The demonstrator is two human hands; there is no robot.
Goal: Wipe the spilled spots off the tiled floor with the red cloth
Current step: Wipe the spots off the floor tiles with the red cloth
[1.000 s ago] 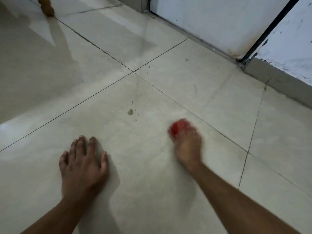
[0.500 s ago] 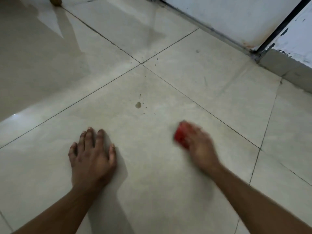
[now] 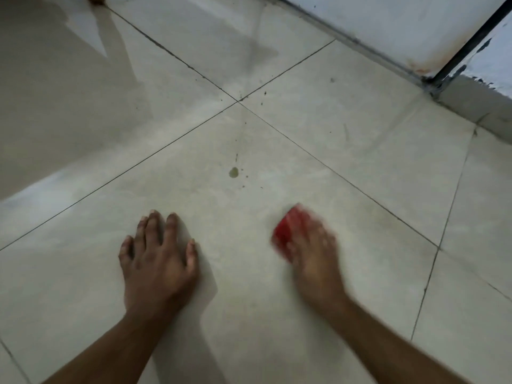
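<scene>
The blurred right hand presses a bunched red cloth on the pale tiled floor. The left hand lies flat, fingers spread. An olive spilled spot sits beyond them; no writing shows.

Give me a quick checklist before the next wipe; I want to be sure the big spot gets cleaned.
1. Cloth in the right hand: ok, red cloth sticks out under the blurred fingers.
2. Cloth on the floor: cannot tell, motion blur hides contact.
3. Big spot wiped: not ok, it shows ahead and left of the cloth, untouched.
4. Small specks near it: not ok, they are there too.
5. Left hand braced: ok, flat on the tile, apart from the spot.
6. Path from cloth to spot: ok, bare tile between them.
</scene>
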